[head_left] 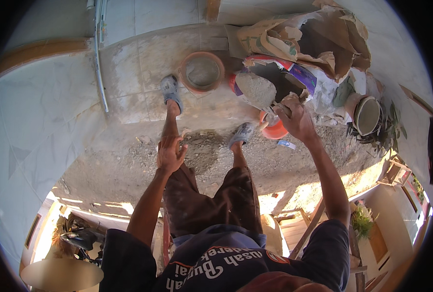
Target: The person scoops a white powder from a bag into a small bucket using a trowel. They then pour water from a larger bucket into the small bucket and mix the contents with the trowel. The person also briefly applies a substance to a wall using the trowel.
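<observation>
My right hand (296,119) is closed around the handle of a trowel, held low over an open purple and red sack (306,82). A heap of pale grey powder (256,90) sits at the trowel's end, hiding most of its blade. Just below that hand is a small orange bucket (275,130), partly covered by it. My left hand (170,153) rests at my left knee, its fingers apart and holding nothing. Ahead between my feet and the wall stands a round terracotta-coloured tub (202,72) with grey material inside.
A torn brown paper sack (335,44) gapes at the far right. Nearer stands a pale bucket (368,116) beside a plant. A small blue and white packet (287,144) lies on the rough gravelly ground (197,155). A long thin metal bar (99,73) leans at the left.
</observation>
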{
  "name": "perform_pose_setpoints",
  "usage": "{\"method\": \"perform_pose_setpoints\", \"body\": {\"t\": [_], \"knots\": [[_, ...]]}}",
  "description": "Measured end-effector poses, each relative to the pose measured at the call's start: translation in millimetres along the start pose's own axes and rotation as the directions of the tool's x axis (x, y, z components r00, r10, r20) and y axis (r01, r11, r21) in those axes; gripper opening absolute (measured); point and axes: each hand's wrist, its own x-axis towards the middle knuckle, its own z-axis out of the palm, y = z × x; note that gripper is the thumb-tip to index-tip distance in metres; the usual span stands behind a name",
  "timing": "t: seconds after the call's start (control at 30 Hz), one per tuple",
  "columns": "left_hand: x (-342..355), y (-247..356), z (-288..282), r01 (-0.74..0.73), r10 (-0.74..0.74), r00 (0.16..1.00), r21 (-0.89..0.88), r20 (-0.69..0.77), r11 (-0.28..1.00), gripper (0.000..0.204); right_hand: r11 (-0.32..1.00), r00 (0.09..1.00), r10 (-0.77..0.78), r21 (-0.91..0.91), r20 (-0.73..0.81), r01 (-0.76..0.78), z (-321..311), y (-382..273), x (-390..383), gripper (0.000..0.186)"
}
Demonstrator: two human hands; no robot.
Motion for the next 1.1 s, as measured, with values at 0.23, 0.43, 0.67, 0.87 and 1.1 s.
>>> {"method": "perform_pose_setpoints", "body": {"t": [0.23, 0.43, 0.67, 0.87, 1.1], "knots": [[-2.0, -9.3, -14.9, 0.032, -0.032, 0.999, 0.008, -0.007, 0.999, 0.033, 0.936, 0.965, 0.213, 0.252, 0.156, -0.247, 101.3, -78.5, 37.9, 0.033], [0.3, -10.1, -26.4, -0.029, 0.029, 1.0, -0.003, 0.006, 1.0, 0.037, 0.874, 0.935, 0.354, 0.364, -0.02, -0.323, 332.9, -31.1, 97.7, 0.037], [1.1, -32.3, -33.9, -0.022, 0.023, 0.999, -0.03, 0.043, 0.999, 0.038, 0.84, 0.866, 0.5, 0.232, 0.024, -0.491, 454.7, 30.6, 150.3, 0.046], [7.3, -33.4, -40.6, -0.024, 0.025, 0.999, -0.03, 0.038, 0.999, 0.036, 0.886, 0.895, 0.442, 0.126, 0.064, -0.446, 464.4, 41.4, 160.3, 0.049], [12.6, -27.9, -42.8, -0.03, 0.031, 0.999, -0.034, 0.033, 0.999, 0.036, 0.917, 0.915, 0.396, 0.018, 0.082, -0.399, 449.6, 65.6, 170.7, 0.05]]}}
